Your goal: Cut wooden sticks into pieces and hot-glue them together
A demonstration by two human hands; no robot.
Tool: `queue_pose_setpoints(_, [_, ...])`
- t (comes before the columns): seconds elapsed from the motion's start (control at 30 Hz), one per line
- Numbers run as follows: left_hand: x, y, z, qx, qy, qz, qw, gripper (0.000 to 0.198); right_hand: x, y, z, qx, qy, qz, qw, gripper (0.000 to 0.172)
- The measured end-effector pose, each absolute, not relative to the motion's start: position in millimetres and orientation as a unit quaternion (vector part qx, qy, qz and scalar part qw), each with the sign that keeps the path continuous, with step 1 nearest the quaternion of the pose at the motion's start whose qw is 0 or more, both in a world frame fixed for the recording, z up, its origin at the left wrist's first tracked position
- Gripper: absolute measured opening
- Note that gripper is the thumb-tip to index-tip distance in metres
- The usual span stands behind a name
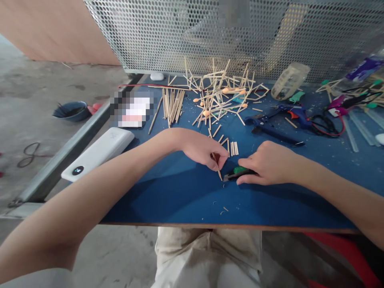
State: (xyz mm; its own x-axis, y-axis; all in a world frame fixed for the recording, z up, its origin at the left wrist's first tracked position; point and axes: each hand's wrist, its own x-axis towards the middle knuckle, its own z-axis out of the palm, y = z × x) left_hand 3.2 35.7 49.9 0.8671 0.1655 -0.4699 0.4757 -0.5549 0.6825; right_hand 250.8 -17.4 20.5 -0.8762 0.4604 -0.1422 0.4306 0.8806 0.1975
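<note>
In the head view my left hand [207, 151] pinches a thin wooden stick [220, 175], its tip pointing down at the blue tabletop. My right hand [268, 163] grips a green and black utility knife [240, 171], with the blade beside the stick's tip; whether they touch I cannot tell. Several short cut stick pieces [234, 148] lie in a row just beyond my left hand. Thin wood shavings [222, 213] are scattered on the table in front of the blade.
Behind my hands are a bundle of sticks [173, 105] and stick frames with orange blobs [225, 91]. Blue pliers [270, 130], a glue gun [295, 116] and a clear jar [289, 82] stand at the right. A white power bank [99, 154] lies left. A perforated metal screen [168, 36] bounds the back.
</note>
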Motion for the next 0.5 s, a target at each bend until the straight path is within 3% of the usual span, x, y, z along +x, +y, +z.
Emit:
queue_pose_setpoints(0.27, [2,35,50,0.864,0.215,-0.186,0.415,0.019,257,-19,8,0.267,0.958,0.101,0.017,0.057])
queue_pose_setpoints(0.5, [4,31,52,0.869,0.218,-0.184,0.405,0.013,249,-28,9,0.272,0.954,0.125,0.01,0.058])
